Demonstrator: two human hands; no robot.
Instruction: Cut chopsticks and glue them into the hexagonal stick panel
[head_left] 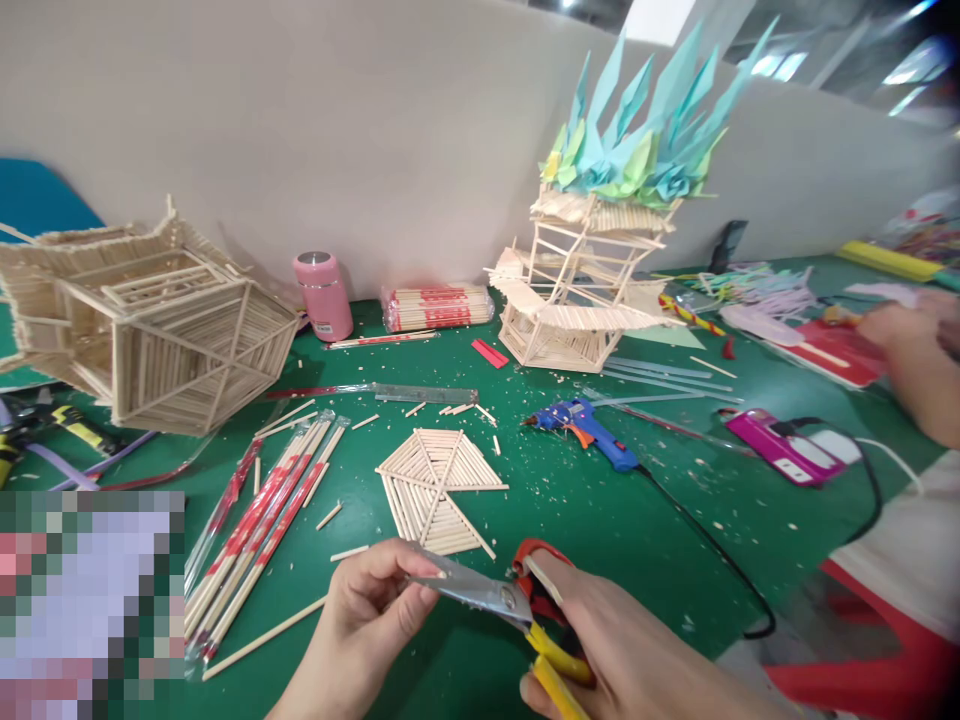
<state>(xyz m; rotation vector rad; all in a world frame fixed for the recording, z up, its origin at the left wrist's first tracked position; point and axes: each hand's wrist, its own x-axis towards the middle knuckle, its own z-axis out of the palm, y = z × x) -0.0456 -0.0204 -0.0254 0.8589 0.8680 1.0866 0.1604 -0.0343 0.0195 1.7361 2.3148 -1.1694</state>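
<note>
Head view, the only one. Right hand [615, 625] has the scissors [480, 595], fingers and thumb wrapped on the orange and yellow handles, blades pointing left. Left hand [371, 620] is bent in a narrow pinch at the blade tip; a tiny pale bit shows there, can't tell if it's a stick end or fingertip.

Stick panel [439, 485] lies flat on the green table [630, 530], just beyond both hands, nearer the left fingertips. Six-sided, web pattern, one wedge open on the right. Neither hand grips it.

Long stick [266, 637] lies left of left hand, far end running behind it; can't tell if held. Wrapped sticks [274, 530] further left, cut bits scattered around.

Blue glue gun [585, 428] beyond right hand, right of panel, nozzle left, cord trailing right. Purple power strip [787, 447] right of that.

Back row, left to right: stick house [180, 330], pink flask [322, 297], stick packet [439, 308], stick tower [577, 330] with blue-green paper leaves [645, 110] on top. Co-worker's hand [911, 325] at far right edge, blurred.
</note>
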